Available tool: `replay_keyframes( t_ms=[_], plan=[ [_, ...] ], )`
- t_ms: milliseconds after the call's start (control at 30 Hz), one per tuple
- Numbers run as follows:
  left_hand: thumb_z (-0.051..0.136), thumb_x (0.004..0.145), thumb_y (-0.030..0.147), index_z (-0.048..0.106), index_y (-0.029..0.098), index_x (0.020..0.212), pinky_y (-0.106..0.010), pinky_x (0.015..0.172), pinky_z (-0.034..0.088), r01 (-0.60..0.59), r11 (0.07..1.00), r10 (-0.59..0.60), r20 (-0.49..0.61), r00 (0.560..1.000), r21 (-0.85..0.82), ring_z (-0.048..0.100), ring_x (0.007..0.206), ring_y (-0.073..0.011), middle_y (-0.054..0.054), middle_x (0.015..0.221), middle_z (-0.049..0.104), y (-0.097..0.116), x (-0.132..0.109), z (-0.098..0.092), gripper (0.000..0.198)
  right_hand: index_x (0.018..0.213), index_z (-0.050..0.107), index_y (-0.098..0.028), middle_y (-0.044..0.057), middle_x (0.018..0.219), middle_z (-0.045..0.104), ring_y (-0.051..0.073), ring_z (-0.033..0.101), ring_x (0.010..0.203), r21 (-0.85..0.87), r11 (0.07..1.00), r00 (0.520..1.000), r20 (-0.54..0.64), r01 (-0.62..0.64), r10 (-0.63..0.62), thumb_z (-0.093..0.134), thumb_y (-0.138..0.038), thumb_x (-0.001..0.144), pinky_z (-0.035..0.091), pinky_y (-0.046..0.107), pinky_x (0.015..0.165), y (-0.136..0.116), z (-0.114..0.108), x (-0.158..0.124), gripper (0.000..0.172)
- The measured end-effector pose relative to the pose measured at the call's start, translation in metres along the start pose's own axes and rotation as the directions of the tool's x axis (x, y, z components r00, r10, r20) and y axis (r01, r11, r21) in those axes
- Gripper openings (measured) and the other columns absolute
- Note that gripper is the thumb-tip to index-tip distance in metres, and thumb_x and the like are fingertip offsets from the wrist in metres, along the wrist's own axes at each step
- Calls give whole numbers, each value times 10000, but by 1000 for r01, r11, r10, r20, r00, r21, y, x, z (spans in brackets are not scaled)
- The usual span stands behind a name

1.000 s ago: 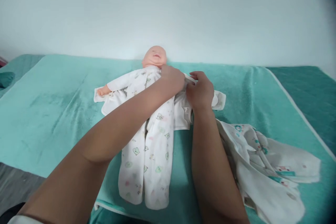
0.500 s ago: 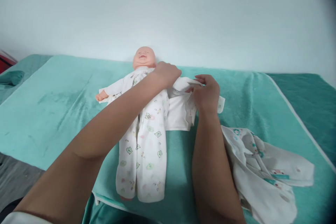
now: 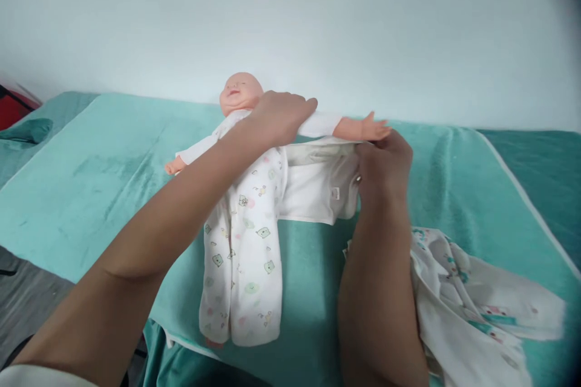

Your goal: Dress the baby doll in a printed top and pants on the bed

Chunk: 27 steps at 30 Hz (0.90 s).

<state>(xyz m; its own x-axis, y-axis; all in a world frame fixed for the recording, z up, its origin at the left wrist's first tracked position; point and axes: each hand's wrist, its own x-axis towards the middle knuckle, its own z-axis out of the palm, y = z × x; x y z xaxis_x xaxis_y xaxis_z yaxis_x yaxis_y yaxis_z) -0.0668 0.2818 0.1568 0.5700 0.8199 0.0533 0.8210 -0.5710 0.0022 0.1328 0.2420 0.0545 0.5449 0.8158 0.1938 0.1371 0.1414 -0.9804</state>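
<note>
A baby doll (image 3: 242, 87) lies on its back, legs in white pants (image 3: 254, 278) printed with small bears. Its arm (image 3: 349, 128) in a white sleeve stretches right, the bare doll hand sticking out past the cuff. My left hand (image 3: 282, 116) is closed round that arm near the shoulder; its fingertips are partly hidden. Below the arm spreads a white baby top (image 3: 313, 187), its inner side and a small tag showing. My right hand (image 3: 387, 157) is closed on the top's edge, pulling it taut just under the doll's hand.
A crumpled white printed baby garment (image 3: 476, 302) lies beside my right forearm. The doll rests on a light green cloth (image 3: 113, 163) over a darker green padded surface (image 3: 531, 175), against a pale wall (image 3: 290, 24). Something red (image 3: 16, 110) shows at the far left.
The doll's right-side forearm and hand have come into view, stretched out beyond the cuff. My right hand has moved right with the top's edge. The doll's head has shifted slightly left.
</note>
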Motion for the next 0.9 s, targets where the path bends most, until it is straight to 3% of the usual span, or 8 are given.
replay_keyframes(
  t_ms=[100, 200, 333, 467, 567, 633, 733, 900],
  plan=[
    [639, 844, 87, 653, 216, 1266, -430, 952, 481, 3, 999, -5, 65, 998, 34, 672, 1126, -314, -122, 1171, 728, 11, 3, 14, 441, 920, 655, -231, 64, 1028, 754, 234, 726, 967, 264, 963, 996, -52, -53, 69, 552, -130, 652, 574, 408, 827, -4, -5, 0, 305],
    [601, 864, 87, 641, 202, 1280, -420, 954, 495, 26, 999, -30, 96, 995, 42, 661, 1162, -306, -129, 1233, 717, 20, -1, 27, 433, 953, 617, -260, 72, 1194, 747, 242, 717, 1143, 276, 957, 989, -88, -90, 118, 509, -120, 674, 581, 416, 865, -8, -10, 3, 331],
    [548, 943, 165, 640, 206, 1257, -407, 924, 513, 162, 979, -171, -57, 984, -126, 671, 1116, -284, -105, 1218, 731, 18, -28, 28, 330, 945, 604, -269, 61, 1214, 737, 232, 693, 1190, 231, 971, 992, -99, -53, 78, 558, -168, 750, 574, 413, 946, -15, 3, -4, 225],
    [511, 993, 265, 636, 219, 1231, -434, 984, 513, 274, 872, -403, -277, 872, -405, 659, 1153, -278, -94, 1261, 722, -11, -70, 35, 273, 1029, 653, -245, 59, 1130, 734, 224, 693, 1121, 93, 989, 977, 167, 116, -130, 593, -296, 859, 544, 460, 1041, -18, 42, -34, 187],
    [531, 990, 328, 633, 223, 1173, -425, 1035, 504, 265, 767, -526, -338, 780, -584, 638, 1181, -257, -102, 1270, 698, -40, -93, 51, 234, 1145, 663, -274, 69, 1330, 681, 245, 600, 1308, -54, 954, 869, 430, 296, -245, 614, -404, 923, 439, 518, 1181, -18, 66, -59, 262],
    [575, 978, 389, 620, 228, 1135, -397, 1046, 503, 226, 709, -544, -314, 778, -668, 635, 1167, -231, -97, 1263, 677, -52, -101, 61, 230, 1210, 648, -295, 75, 1483, 590, 261, 471, 1460, -108, 923, 809, 527, 369, -262, 650, -442, 923, 343, 534, 1259, -17, 73, -69, 322],
    [631, 951, 396, 582, 222, 1080, -371, 1061, 493, 163, 690, -502, -304, 810, -705, 623, 1177, -210, -84, 1247, 650, -57, -101, 66, 222, 1266, 619, -293, 91, 1564, 509, 277, 379, 1530, -123, 925, 776, 591, 359, -223, 677, -476, 912, 288, 550, 1287, -17, 74, -73, 402],
    [669, 941, 366, 562, 219, 989, -427, 1081, 461, 159, 832, -410, -395, 822, -531, 554, 1277, -277, -102, 1284, 626, -47, -94, 61, 187, 1351, 554, -330, 77, 1622, 432, 292, 347, 1548, -120, 924, 753, 622, 364, -216, 741, -518, 861, 295, 575, 1276, -17, 72, -71, 557]
  ],
)
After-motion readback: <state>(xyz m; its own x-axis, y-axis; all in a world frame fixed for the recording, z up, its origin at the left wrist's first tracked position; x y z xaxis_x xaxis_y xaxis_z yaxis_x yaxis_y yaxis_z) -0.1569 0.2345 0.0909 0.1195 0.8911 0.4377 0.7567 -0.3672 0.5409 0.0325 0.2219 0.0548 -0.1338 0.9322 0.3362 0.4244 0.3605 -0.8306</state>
